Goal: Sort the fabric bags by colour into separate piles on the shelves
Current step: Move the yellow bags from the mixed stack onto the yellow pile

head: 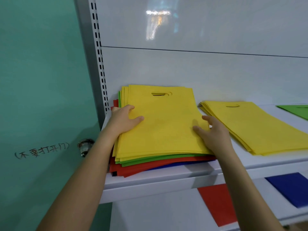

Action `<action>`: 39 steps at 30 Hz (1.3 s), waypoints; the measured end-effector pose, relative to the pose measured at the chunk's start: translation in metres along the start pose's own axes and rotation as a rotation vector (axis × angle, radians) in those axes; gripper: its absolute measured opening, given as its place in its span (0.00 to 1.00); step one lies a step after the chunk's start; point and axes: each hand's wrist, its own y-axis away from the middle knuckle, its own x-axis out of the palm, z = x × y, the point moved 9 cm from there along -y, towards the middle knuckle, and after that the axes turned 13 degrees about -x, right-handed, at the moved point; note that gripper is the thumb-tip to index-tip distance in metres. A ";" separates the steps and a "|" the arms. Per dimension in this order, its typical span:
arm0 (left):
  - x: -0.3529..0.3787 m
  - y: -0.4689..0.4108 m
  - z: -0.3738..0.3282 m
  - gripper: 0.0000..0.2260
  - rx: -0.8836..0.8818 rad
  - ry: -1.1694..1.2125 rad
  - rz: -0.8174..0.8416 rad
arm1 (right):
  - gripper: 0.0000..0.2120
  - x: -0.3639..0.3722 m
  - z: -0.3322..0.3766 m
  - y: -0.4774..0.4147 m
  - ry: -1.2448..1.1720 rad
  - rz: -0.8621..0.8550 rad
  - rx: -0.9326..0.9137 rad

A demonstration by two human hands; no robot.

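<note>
Bare forearms reach in from the near edge toward a white shelving unit. On the lower shelf (260, 194), nearest the camera, a red bag (215, 204) lies flat at left and a blue bag (291, 189) at right, well apart, with the right forearm crossing between them.

On the upper shelf (150, 182), a mixed stack (160, 130) of fabric bags sits at its left end, overhanging the front rim. Yellow bags form the top, with green layers (150, 160), red layers (141, 167) and a sliver of blue (175, 165) showing beneath. The left hand (124, 120) rests on the stack's left edge, fingers relaxed and lying on the top yellow bag, clasping nothing that shows. The right hand (214, 133) is at the stack's right edge, thumb on the yellow surface and fingers spread beyond the edge; whether they hook under the bag cannot be told.

Just right of the stack lies a separate yellow pile (260, 129), near it but not touching. Farther right, a green bag (296, 111) is cut off by the frame.

Behind, the unit's glossy back panel (200, 72) catches a reflection, beside a slotted upright (99, 55). At left, a teal door (41, 80) carries a metal knob (85, 146) and handwritten characters (41, 151).
</note>
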 end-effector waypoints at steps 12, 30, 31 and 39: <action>0.012 0.039 -0.024 0.34 0.106 -0.253 0.220 | 0.20 -0.053 -0.012 0.042 0.043 -0.022 0.055; -0.011 0.056 -0.046 0.24 0.254 0.178 0.169 | 0.18 -0.066 0.007 0.116 -0.111 -0.104 0.083; -0.012 0.060 -0.052 0.24 0.281 0.195 0.148 | 0.18 -0.069 0.006 0.121 -0.117 -0.116 0.091; 0.019 0.112 -0.131 0.23 0.469 0.233 0.042 | 0.20 -0.128 -0.040 0.175 -0.112 -0.214 0.194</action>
